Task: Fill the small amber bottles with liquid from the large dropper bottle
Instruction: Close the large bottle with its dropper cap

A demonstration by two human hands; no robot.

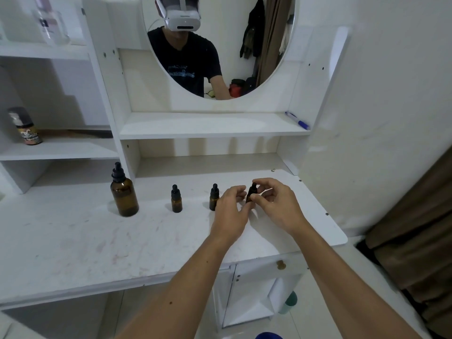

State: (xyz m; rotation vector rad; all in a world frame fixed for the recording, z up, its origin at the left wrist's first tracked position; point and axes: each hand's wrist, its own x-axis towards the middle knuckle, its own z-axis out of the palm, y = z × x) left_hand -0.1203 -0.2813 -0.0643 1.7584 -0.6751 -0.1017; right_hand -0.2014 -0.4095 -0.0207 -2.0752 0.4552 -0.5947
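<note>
Two forearms reach over a scuffed white vanity top point(73, 241). Mid-frame, left hand point(230, 211) and right hand point(276, 204) pinch one small bottle point(251, 193); two others point(176, 199) point(214, 196) and big bottle point(123, 192) stand left. Mirror point(220, 45) above.

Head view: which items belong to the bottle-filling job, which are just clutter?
Job:
large dropper bottle, capped
small amber bottle
second small bottle
third small bottle, held by left hand and right hand

Clutter:
blue pen on mirror shelf
labelled bottle on left shelf
clear container on top shelf
</note>
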